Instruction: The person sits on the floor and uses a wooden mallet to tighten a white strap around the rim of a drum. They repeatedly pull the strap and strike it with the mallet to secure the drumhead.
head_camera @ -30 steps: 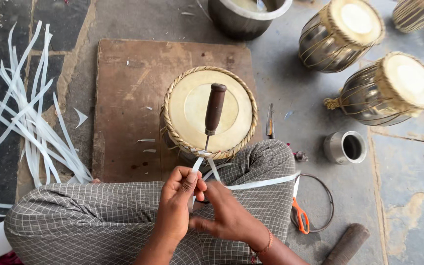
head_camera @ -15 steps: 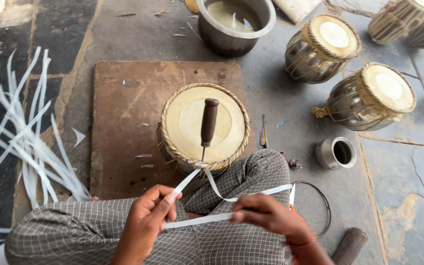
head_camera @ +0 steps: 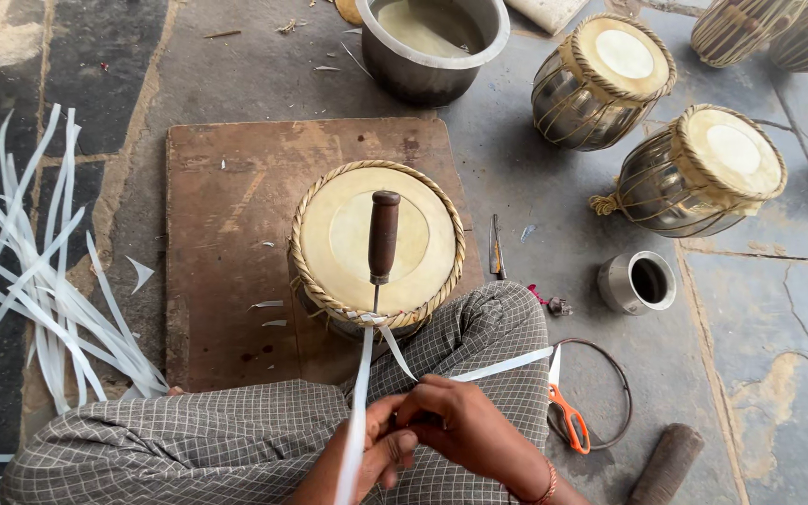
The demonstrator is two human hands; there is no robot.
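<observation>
Stone floor, wooden board point(head_camera: 226, 234), both hands point(head_camera: 423, 435) pinching pale flat strip point(head_camera: 362, 393) laced into drum point(head_camera: 376, 238)

Both hands meet low in the view, over the person's crossed legs. The left hand point(head_camera: 367, 458) reaches up from below, its fingers point(head_camera: 395, 447) curled inward in a pinch. The right hand point(head_camera: 465, 430) comes in from the right, knuckles up, fingers bent and touching the left hand's fingertips.
</observation>
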